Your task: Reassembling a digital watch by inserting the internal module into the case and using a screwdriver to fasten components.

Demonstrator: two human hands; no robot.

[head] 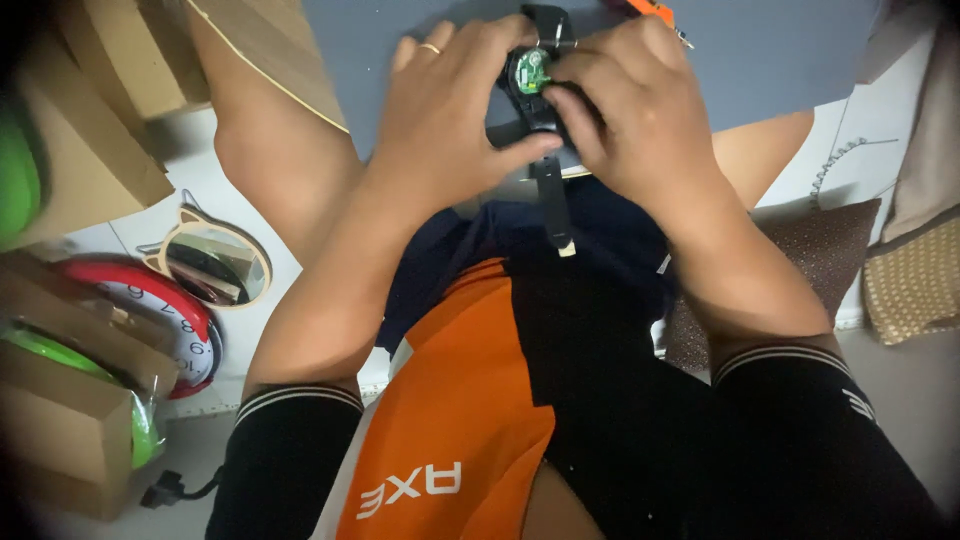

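- We gripped a black wristwatch in our left hand, its back open.
- Our right hand pinched its case, over the grey worktop.

Far across the top, a grey board. At far left, stacked cardboard boxes. Below them, a cat-eared mirror (wooden rim), just beside a red-rimmed wall clock. Near left, a green item in clear plastic. At right, a brown cushion.
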